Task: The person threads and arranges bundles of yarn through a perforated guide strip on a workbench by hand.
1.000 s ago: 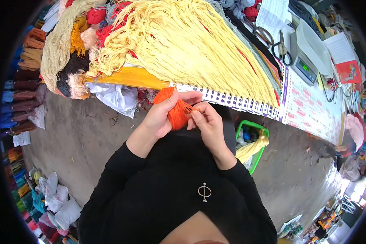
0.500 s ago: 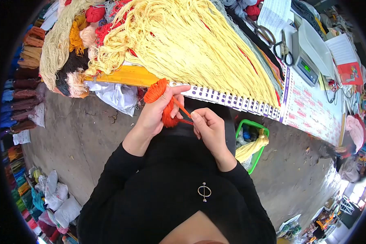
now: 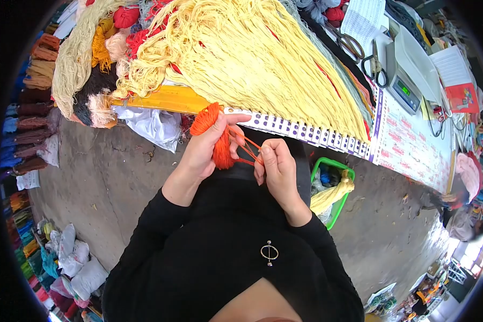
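Observation:
An orange skein of yarn [image 3: 205, 121] is gripped in my left hand [image 3: 201, 153], its bundle showing above the thumb and below the palm. My left index finger points out to the right toward the table's edge. Several orange strands stretch from the bundle across to my right hand [image 3: 278, 169], which pinches them between thumb and fingers. Both hands are in front of my body, just below the edge of the table. Beyond them, long pale yellow yarn [image 3: 241, 59] lies spread over a row of white cards with dark dots [image 3: 300, 130].
At the right of the table are scissors [image 3: 374, 70], a digital scale [image 3: 405, 91] and printed sheets [image 3: 413, 145]. A green basket [image 3: 338, 214] with yellow yarn stands on the floor below. Yarn bundles [image 3: 37, 75] line the left side, near white bags [image 3: 88, 279].
My right hand has shifted slightly upward and right, its fingers turned. The strands between the hands, bunched together before, now spread into separate loops. My left hand stays nearly still.

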### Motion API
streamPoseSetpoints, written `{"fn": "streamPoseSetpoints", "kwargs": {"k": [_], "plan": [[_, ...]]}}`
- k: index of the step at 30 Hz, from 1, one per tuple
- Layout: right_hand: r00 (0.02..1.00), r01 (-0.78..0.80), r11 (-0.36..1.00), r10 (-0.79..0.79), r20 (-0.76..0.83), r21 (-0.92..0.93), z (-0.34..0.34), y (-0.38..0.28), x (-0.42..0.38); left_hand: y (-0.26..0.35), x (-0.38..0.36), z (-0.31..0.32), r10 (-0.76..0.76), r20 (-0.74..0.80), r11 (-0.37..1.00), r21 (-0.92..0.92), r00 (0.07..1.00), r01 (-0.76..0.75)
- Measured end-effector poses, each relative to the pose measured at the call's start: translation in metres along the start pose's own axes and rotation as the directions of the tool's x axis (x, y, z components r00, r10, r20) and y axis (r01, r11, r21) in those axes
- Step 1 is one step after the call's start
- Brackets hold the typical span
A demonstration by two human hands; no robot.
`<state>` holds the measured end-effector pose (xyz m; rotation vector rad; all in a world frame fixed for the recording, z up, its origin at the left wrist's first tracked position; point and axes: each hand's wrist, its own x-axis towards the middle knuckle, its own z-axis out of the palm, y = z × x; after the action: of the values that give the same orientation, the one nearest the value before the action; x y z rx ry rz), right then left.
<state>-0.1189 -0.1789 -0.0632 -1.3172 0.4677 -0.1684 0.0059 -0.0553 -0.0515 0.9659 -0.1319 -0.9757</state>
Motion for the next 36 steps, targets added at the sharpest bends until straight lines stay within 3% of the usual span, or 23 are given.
{"fn": "streamPoseSetpoints", "kwargs": {"k": [8, 10, 12, 13, 14, 15, 16, 17, 19, 20, 22, 23, 24, 25, 26, 27, 28, 30, 31, 33, 34, 35, 36], "plan": [[1.0, 0.022, 0.997, -0.021, -0.011, 0.08, 0.001, -0.002, -0.002, 0.005, -0.001, -0.001, -0.056, 0.022, 0.998, -0.038, 0.998, 0.057], [0.996, -0.086, 0.996, 0.087, 0.035, -0.014, 0.0, -0.01, -0.002, 0.006, -0.001, -0.002, -0.069, 0.019, 0.996, -0.054, 0.997, 0.07], [0.976, 0.19, 0.903, -0.131, 0.175, -0.385, -0.003, -0.008, -0.002, 0.008, -0.001, -0.002, -0.061, -0.019, 0.997, 0.054, 0.998, 0.062], [0.935, 0.353, 0.774, -0.28, 0.216, -0.526, -0.009, -0.009, -0.002, 0.011, -0.003, -0.009, -0.143, 0.042, 0.973, 0.187, 0.989, 0.133], [0.976, 0.219, 0.832, -0.19, 0.108, -0.51, -0.015, -0.015, -0.005, 0.015, -0.006, -0.021, -0.23, 0.092, 0.928, 0.32, 0.969, 0.19], [0.996, 0.08, 0.875, -0.088, 0.006, -0.478, -0.023, -0.021, -0.008, 0.026, -0.01, -0.032, -0.402, 0.194, 0.891, 0.307, 0.895, 0.334], [0.932, 0.311, 0.779, -0.363, 0.013, -0.545, -0.039, -0.023, -0.004, 0.031, -0.016, -0.051, -0.417, 0.148, 0.883, 0.299, 0.897, 0.362], [0.897, 0.346, 0.799, -0.436, -0.076, -0.492, -0.056, -0.022, -0.006, 0.034, -0.021, -0.076, -0.431, 0.102, 0.874, 0.293, 0.896, 0.388], [0.861, 0.323, 0.939, -0.344, -0.375, -0.121, -0.096, -0.023, -0.012, 0.035, -0.034, -0.138, -0.304, 0.007, 0.939, -0.164, 0.952, 0.302], [0.847, 0.411, 0.892, -0.297, -0.442, 0.19, -0.111, -0.03, -0.014, 0.042, -0.04, -0.165, -0.205, -0.044, 0.942, -0.281, 0.978, 0.185], [0.839, 0.46, 0.734, -0.173, -0.516, 0.5, -0.164, -0.031, -0.026, 0.06, -0.056, -0.209, -0.026, -0.191, 0.92, -0.388, 0.981, -0.051], [0.879, 0.475, 0.488, -0.226, -0.42, 0.732, -0.192, -0.028, -0.031, 0.068, -0.065, -0.229, 0.056, -0.274, 0.911, -0.38, 0.96, -0.162], [0.822, 0.55, 0.513, -0.189, -0.537, 0.66, -0.215, -0.031, -0.036, 0.076, -0.077, -0.258, 0.163, -0.277, 0.895, -0.361, 0.947, -0.26], [0.843, 0.535, 0.448, -0.223, -0.49, 0.716, -0.247, -0.03, -0.043, 0.08, -0.087, -0.28, 0.268, -0.278, 0.869, -0.343, 0.923, -0.356], [0.7, 0.657, 0.481, -0.101, -0.707, 0.581, -0.245, -0.053, -0.048, 0.086, -0.094, -0.284, 0.362, -0.361, 0.807, -0.341, 0.86, -0.483], [0.685, 0.687, 0.507, -0.212, -0.698, 0.521, -0.284, -0.048, -0.065, 0.093, -0.1, -0.282, 0.444, -0.442, 0.729, -0.326, 0.779, -0.601], [0.664, 0.718, 0.523, -0.32, -0.675, 0.458, -0.322, -0.041, -0.078, 0.097, -0.101, -0.274, 0.555, -0.355, 0.67, -0.346, 0.753, -0.657], [0.465, 0.833, 0.488, -0.359, -0.809, 0.262, -0.282, -0.075, -0.075, 0.104, -0.095, -0.213, 0.578, -0.318, 0.676, -0.33, 0.751, -0.659], [0.47, 0.792, 0.598, -0.464, -0.751, 0.126, -0.276, -0.078, -0.07, 0.103, -0.088, -0.18, 0.597, -0.277, 0.686, -0.312, 0.753, -0.658], [0.482, 0.622, 0.783, -0.37, -0.794, 0.013, -0.197, -0.087, -0.038, 0.083, -0.068, -0.157, 0.436, -0.219, 0.847, -0.228, 0.873, -0.48], [0.543, 0.474, 0.866, -0.43, -0.722, -0.159, -0.159, -0.077, -0.02, 0.068, -0.057, -0.154, 0.332, -0.234, 0.921, -0.126, 0.914, -0.368], [0.63, 0.222, 0.931, -0.363, -0.686, -0.289, -0.115, -0.068, -0.008, 0.058, -0.043, -0.116, 0.221, -0.368, 0.965, -0.052, 0.903, -0.258], [0.763, 0.198, 0.81, -0.481, -0.432, -0.552, -0.103, -0.039, 0.009, 0.048, -0.029, -0.103, 0.142, -0.223, 0.989, 0.001, 0.964, -0.146]]}}
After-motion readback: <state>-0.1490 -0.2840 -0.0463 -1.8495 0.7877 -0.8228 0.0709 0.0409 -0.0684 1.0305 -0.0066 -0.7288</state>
